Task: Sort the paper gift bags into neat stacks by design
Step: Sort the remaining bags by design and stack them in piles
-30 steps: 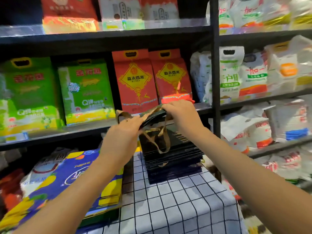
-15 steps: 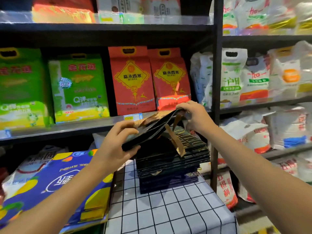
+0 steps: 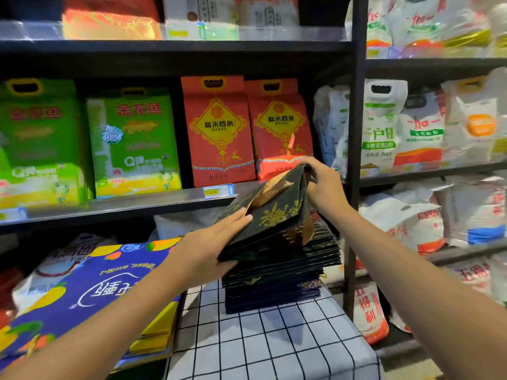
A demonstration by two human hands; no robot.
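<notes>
Black paper gift bag [image 3: 277, 212]: smooth, slight sheen, metallic gold print. Stack [image 3: 279, 270] under it: same dark paper. Near tablecloth [image 3: 269, 344]: matt checked cloth. Far rice packs [image 3: 219, 133]: glossy plastic. Shelf frame [image 3: 354, 133]: matt black metal.

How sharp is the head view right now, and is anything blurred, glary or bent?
Head view: red rice bags and the black bag in both hands read fairly sharp; green bags at far left smear; glare on the top shelf strip; wide-angle bends the black upright.
</notes>
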